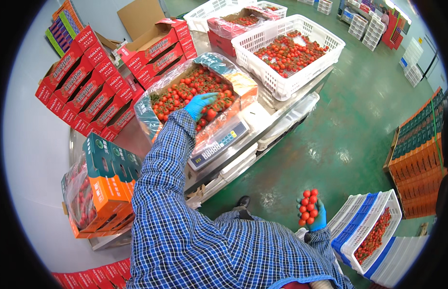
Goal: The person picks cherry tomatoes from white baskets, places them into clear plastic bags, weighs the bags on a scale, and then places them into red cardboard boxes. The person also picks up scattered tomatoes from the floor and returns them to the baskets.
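My left hand (pixel 201 105), in a blue glove, reaches into an open printed carton (pixel 242 81) lined with clear plastic film. Its fingers lie over cherry tomatoes on the vine (pixel 177 94) at the carton's near right part; whether they grip any is hidden. Under the carton is a digital scale (pixel 219 144) with a keypad. Out to the right, well away from the table, my right hand (pixel 319 218), also blue-gloved, is turned palm up around a truss of red cherry tomatoes (pixel 308 208), set in two close rows.
Behind the carton, a white plastic crate (pixel 287 85) of tomatoes stands on the metal table (pixel 209 177). Red cartons (pixel 90 86) are stacked to the left, with orange and green cartons (pixel 112 188) nearer. At lower right are stacked crates (pixel 377 234) holding tomatoes; a carton pallet (pixel 415 169) stands beyond.
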Available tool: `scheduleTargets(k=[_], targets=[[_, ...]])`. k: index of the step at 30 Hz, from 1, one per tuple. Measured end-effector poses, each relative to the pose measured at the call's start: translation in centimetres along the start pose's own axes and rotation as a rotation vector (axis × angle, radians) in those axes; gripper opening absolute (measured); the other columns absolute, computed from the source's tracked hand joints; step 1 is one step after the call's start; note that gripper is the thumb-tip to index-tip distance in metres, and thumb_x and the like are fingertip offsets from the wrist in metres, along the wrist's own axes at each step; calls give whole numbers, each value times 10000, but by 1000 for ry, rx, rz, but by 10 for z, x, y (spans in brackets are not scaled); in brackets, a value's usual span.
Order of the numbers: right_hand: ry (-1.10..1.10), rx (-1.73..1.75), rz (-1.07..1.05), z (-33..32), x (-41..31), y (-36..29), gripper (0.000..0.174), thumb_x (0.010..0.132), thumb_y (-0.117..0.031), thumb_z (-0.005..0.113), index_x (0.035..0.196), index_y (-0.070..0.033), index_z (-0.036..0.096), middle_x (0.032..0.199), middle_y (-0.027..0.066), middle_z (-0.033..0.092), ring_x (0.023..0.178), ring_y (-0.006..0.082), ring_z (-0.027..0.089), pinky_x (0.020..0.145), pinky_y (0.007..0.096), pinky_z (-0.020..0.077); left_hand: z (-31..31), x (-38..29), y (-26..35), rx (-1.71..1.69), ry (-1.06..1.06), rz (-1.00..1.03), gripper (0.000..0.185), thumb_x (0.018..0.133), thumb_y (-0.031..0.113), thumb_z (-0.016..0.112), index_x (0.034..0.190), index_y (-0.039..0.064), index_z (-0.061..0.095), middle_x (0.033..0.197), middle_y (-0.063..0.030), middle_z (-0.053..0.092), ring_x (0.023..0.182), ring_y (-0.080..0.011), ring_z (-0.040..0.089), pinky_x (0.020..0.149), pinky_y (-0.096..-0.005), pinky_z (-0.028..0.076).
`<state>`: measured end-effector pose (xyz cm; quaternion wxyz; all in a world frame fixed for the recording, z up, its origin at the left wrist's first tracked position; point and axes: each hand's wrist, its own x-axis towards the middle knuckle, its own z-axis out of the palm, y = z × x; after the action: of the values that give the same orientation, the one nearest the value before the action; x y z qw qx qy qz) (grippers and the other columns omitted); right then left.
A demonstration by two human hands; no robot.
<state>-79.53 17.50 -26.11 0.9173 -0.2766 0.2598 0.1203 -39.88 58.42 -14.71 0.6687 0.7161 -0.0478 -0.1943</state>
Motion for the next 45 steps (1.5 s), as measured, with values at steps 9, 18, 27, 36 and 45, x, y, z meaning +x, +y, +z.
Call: scheduleTargets(k=[9,18,27,36,45], targets=[[-569,-1096,-417,288,156,-88,578,913,-232,560,1412,-85,309,1359,100,444,1129,169,505,917,305,430,69,-34,-14,1281,448,323,644,857,382,571,1367,52,357,1350,-212,371,1227,-359,392,1038,-499,302],[-1118,-2425,-918,453,337,-13,635,788,-140,627,1366,-295,413,1288,43,492,1159,264,499,966,385,412,78,-60,0,1423,402,353,628,824,379,568,1282,-25,422,1369,-188,385,1284,-324,342,1085,-543,183],[-952,-1948,-1322,399,337,-12,393,773,-360,589,1126,-190,618,1276,-15,541,1192,194,469,987,511,340,-22,42,-23,104,500,446,401,961,249,399,1249,-27,446,1201,-178,473,1117,-269,456,939,-393,409],[122,-1151,-1180,65,135,-22,500,758,-39,566,1253,-60,497,1250,184,507,1128,337,513,945,410,433,-23,72,-39,764,108,7,504,970,270,389,1401,19,320,1368,-163,424,1172,-274,475,941,-331,422],[1230,-802,-191,-307,-199,122,443,811,-206,499,1233,-75,540,1255,182,520,1101,350,537,941,432,434,140,-47,-138,1616,-7,515,430,959,255,428,1311,9,417,1275,-189,466,1107,-268,480,920,-350,400]])
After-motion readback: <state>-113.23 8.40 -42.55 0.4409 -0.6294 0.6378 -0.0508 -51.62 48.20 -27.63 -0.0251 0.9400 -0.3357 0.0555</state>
